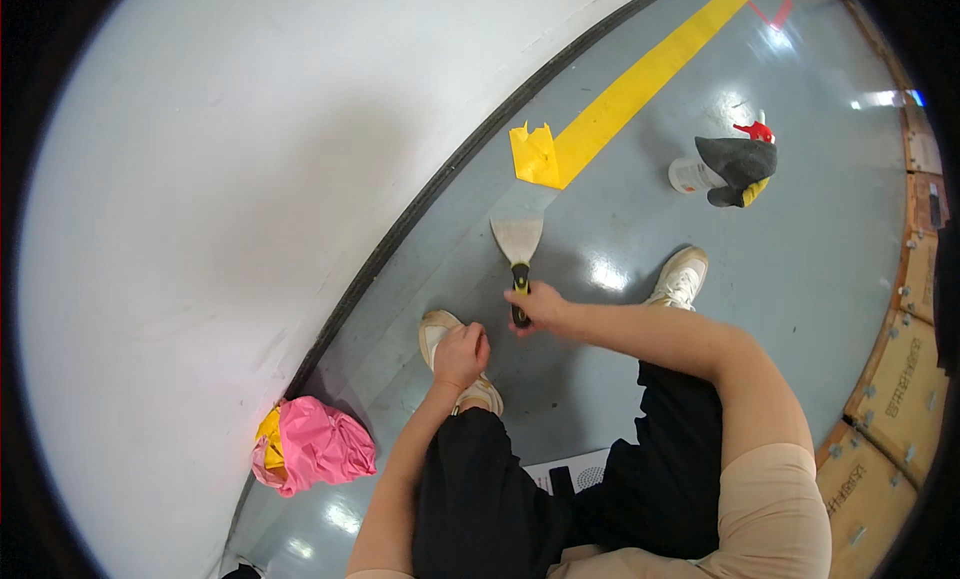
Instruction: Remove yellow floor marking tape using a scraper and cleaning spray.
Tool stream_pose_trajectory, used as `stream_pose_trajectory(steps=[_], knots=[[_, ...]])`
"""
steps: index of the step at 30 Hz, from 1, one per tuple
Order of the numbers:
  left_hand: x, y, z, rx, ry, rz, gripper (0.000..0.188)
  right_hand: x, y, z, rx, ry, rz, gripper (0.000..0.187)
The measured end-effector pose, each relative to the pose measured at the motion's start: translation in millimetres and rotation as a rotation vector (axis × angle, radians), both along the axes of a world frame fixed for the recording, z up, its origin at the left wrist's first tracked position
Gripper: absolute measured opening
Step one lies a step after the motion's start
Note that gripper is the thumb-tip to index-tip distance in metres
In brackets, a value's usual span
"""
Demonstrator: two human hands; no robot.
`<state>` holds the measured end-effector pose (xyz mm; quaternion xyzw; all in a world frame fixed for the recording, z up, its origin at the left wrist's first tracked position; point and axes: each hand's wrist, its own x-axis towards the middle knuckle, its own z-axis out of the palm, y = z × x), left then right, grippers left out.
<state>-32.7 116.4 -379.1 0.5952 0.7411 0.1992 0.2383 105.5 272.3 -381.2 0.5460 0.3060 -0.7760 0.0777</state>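
Observation:
My right hand (538, 307) grips the black and yellow handle of a scraper (517, 241). Its wide metal blade points away from me, just short of the peeled end of a yellow floor tape (630, 94). A torn, folded flap of tape (536, 156) stands up at that end, on the side toward the wall. My left hand (463, 354) is closed in a loose fist above my left shoe (436, 329), with nothing visible in it. Its inner fingers are partly hidden.
A white spray bottle (690, 176) with a red trigger stands at the right, a grey glove (740, 164) draped over it. By the white wall (230, 209) at the left sits a pink bag (325, 444) with yellow scraps inside. Cardboard boxes (895, 379) line the right edge.

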Motion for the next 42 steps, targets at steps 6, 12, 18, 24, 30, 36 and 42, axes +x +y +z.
stream_pose_trajectory(steps=[6, 12, 18, 24, 30, 36, 42], knots=[[2, 2, 3, -0.013, -0.020, 0.010, 0.009, -33, 53, 11, 0.029, 0.025, -0.150, 0.035], [-1, -1, 2, -0.001, -0.026, 0.009, 0.008, -22, 18, 25, -0.011, 0.016, -0.025, 0.035], [1, 1, -1, 0.001, -0.010, -0.013, 0.009, -10, 16, 6, 0.046, 0.005, 0.103, 0.036], [0, 1, 2, -0.001, -0.028, -0.003, 0.009, -21, 53, 9, 0.215, -0.027, 0.129, 0.036], [-1, -1, 1, -0.004, -0.008, -0.002, 0.009, -9, 18, 12, 0.104, 0.013, 0.131, 0.034], [1, 1, 1, -0.001, -0.017, 0.000, 0.009, -17, 49, 7, 0.154, -0.002, 0.137, 0.033], [-1, 0, 1, -0.006, -0.021, 0.000, 0.009, -20, 47, 8, 0.237, -0.022, 0.099, 0.035]])
